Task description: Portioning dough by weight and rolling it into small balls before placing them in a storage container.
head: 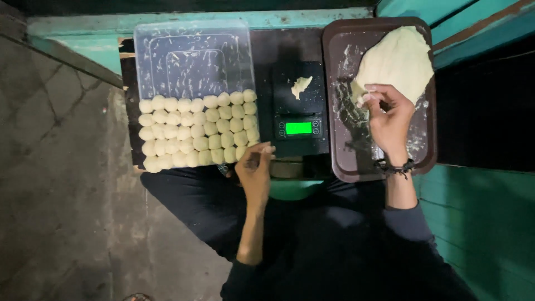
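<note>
My right hand (390,120) pinches the near edge of a big pale dough mass (398,58) lying on a brown tray (340,159). My left hand (255,170) rests at the near right corner of a clear plastic tray (192,56), fingers curled by the last dough balls; I cannot tell whether it holds one. Rows of small dough balls (198,131) fill the tray's near half. Between the trays stands a black digital scale (300,106) with a lit green display and a small dough piece (301,85) on its platform.
The trays and scale sit on a dark board over a green-painted surface (72,39). Grey concrete floor (56,167) lies to the left. A green wall (485,223) is at the right. My dark-clothed lap fills the foreground.
</note>
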